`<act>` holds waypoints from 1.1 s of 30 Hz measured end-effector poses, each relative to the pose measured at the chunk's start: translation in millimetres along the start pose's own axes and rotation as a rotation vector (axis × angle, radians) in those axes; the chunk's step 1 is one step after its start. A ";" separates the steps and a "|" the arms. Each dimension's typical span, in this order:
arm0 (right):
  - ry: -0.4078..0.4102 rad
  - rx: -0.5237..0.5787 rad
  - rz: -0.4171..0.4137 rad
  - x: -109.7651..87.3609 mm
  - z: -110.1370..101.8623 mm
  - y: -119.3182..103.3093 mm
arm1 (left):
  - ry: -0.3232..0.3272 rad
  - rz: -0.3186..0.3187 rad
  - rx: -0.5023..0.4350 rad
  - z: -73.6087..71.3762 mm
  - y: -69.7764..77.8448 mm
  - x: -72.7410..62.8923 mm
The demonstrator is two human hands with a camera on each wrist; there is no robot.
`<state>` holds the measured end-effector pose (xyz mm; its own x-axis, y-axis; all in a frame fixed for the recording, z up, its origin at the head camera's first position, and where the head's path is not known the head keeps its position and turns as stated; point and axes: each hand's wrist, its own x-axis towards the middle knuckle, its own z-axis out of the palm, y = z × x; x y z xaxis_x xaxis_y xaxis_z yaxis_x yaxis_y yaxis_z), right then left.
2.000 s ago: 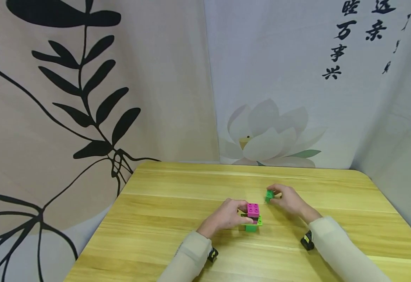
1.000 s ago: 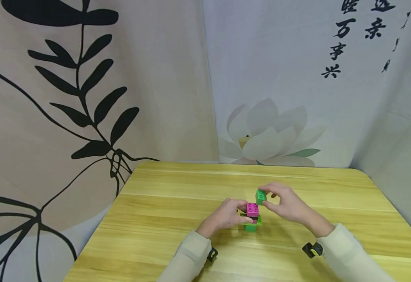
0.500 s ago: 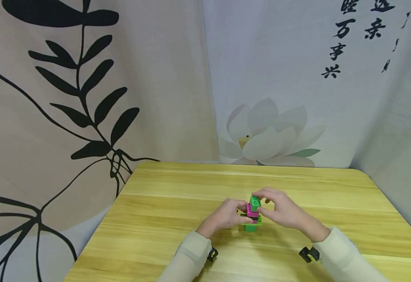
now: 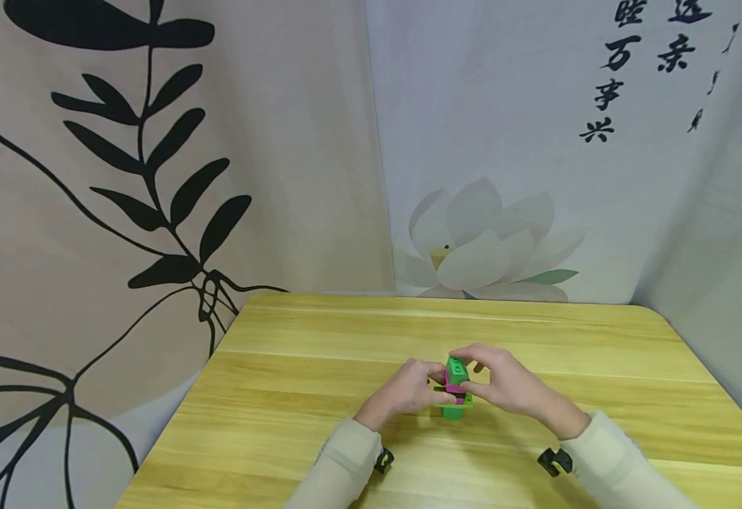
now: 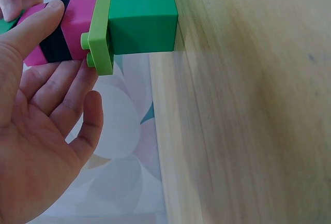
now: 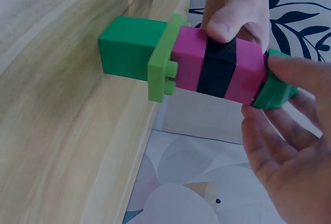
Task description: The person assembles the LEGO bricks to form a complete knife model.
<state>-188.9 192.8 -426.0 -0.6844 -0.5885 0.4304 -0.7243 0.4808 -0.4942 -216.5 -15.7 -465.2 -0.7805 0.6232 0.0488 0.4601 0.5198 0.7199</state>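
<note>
A stack of toy building bricks stands upright on the table (image 4: 320, 353). From the bottom come a green brick (image 6: 132, 48), a lime plate (image 6: 163, 61), a pink brick (image 6: 187, 58), a black brick (image 6: 216, 71) and another pink brick (image 6: 245, 74). My left hand (image 4: 402, 389) grips the stack around its pink and black bricks, thumb across the black one in the left wrist view. On top, my right hand (image 4: 513, 385) pinches a smaller green brick (image 4: 457, 370) between thumb and fingers. A thin dark gap shows beneath this brick in the right wrist view; whether it is fully seated I cannot tell.
The wooden table's far edge meets a cloth backdrop (image 4: 307, 141) printed with black leaves, a pale lotus and dark characters. Both forearms in light sleeves reach in from the front, with a black wrist device (image 4: 555, 461) below the right cuff.
My right hand has carried the small green brick leftward from beside the stack and brought it down onto the upper pink brick. My left hand keeps its grip in place.
</note>
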 end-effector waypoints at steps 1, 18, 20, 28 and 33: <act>0.001 -0.003 0.003 -0.3 0.6 0.3 | 0.001 0.003 0.000 0.2 -0.1 -0.1; 0.030 -0.081 -0.021 3.9 3.3 -0.5 | 0.004 0.001 -0.014 1.6 -1.6 0.4; 0.029 -0.089 -0.034 4.9 3.3 -0.7 | 0.004 0.001 -0.011 1.5 -1.7 0.7; 0.020 -0.120 -0.019 5.5 3.5 -2.7 | 0.003 0.011 -0.006 1.9 -2.0 1.3; 0.010 -0.111 0.003 5.4 2.2 -4.5 | -0.002 0.016 -0.004 2.1 -2.5 1.4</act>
<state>-189.1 186.0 -423.1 -0.6873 -0.5802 0.4370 -0.7264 0.5521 -0.4094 -217.9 -14.9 -468.4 -0.7724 0.6324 0.0590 0.4707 0.5075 0.7217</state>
